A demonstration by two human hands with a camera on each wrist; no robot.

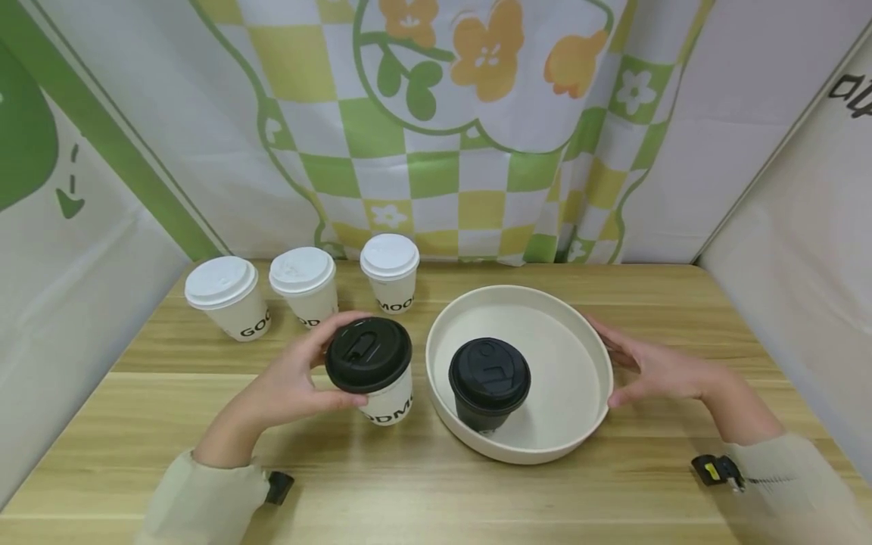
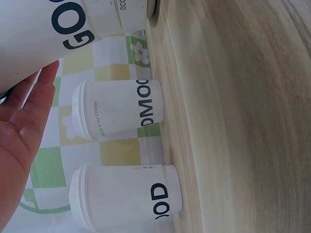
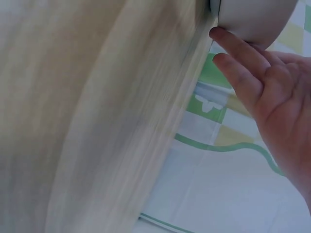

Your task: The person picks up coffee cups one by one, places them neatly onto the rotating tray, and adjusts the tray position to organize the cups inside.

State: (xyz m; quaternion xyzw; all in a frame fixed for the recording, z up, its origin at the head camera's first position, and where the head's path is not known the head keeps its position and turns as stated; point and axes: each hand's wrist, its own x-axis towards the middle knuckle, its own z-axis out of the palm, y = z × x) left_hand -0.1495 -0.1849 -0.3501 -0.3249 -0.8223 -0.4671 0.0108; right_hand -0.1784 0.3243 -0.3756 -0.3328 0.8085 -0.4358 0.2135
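My left hand (image 1: 293,386) holds a white paper coffee cup (image 1: 391,397) with a black lid (image 1: 368,352), the thumb on the near side and the fingers round the far side. The cup's printed wall fills the upper left corner of the left wrist view. Just right of it stands a round cream tray (image 1: 555,363). Inside the tray, toward its left, is a dark cup with a black lid (image 1: 489,375). My right hand (image 1: 664,371) rests at the tray's right wall, fingers spread along the outside. In the right wrist view, its fingertips (image 3: 221,36) touch the tray's outer side.
Three white-lidded paper cups stand at the back left: a left one (image 1: 228,299), a middle one (image 1: 304,288) and a right one (image 1: 391,274). Behind the wooden table (image 1: 436,499) hangs a checked green and yellow curtain (image 1: 436,174). White fabric walls flank both sides.
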